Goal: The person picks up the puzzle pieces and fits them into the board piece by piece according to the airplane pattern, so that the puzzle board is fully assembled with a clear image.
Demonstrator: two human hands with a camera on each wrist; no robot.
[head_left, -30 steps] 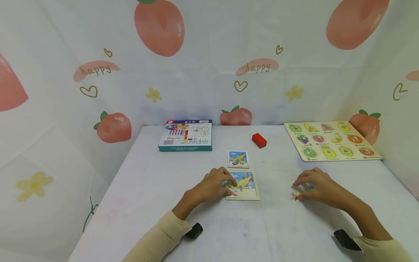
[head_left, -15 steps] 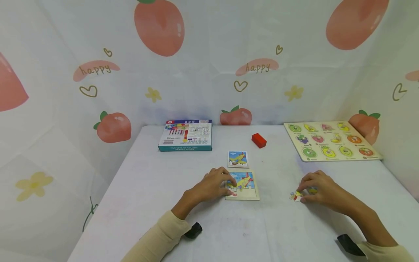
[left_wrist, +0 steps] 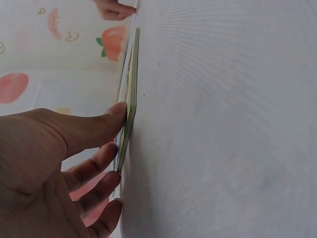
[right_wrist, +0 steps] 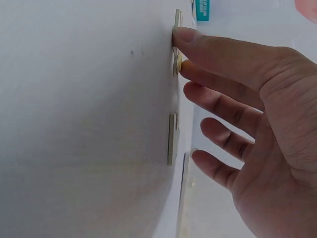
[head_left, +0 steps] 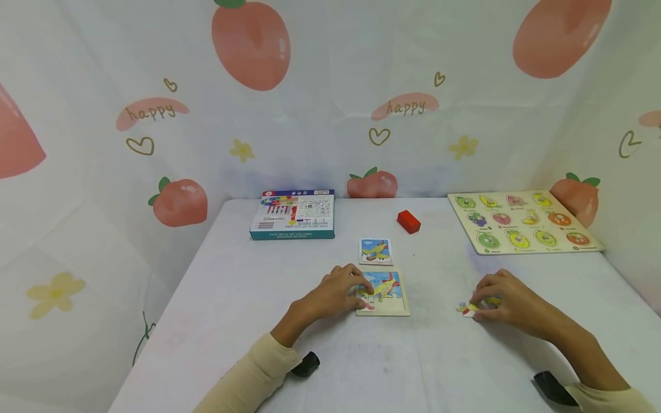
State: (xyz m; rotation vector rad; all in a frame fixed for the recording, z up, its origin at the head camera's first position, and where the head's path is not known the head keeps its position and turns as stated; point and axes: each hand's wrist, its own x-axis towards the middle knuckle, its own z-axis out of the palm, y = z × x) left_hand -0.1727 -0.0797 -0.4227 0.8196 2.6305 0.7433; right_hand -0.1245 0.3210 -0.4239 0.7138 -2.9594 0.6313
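Observation:
In the head view my left hand (head_left: 338, 291) rests on the left side of a wooden airplane jigsaw board (head_left: 405, 295), thumb and index fingertips on its pieces. The board's lower right shows bare wood. From the left wrist view, the thumb (left_wrist: 99, 130) touches the board (left_wrist: 132, 94) near a corner. To the right, my right hand (head_left: 508, 298) pinches a small, colourful puzzle piece (head_left: 467, 310) between thumb and index finger, low at the tabletop. A second puzzle piece (head_left: 493, 300) lies partly hidden behind that hand; the right wrist view shows this piece (right_wrist: 172, 139) edge-on.
A matching airplane picture card (head_left: 376, 251) lies just beyond the board. Farther back are a red block (head_left: 409, 221), a flat teal-edged box (head_left: 292, 215) at left, and a fruit puzzle board (head_left: 525, 222) at right. A printed cloth (head_left: 320, 115) hangs behind.
My right hand has shifted slightly right, its thumb and index finger closing on the piece, which has turned a little. The left hand stays on the board.

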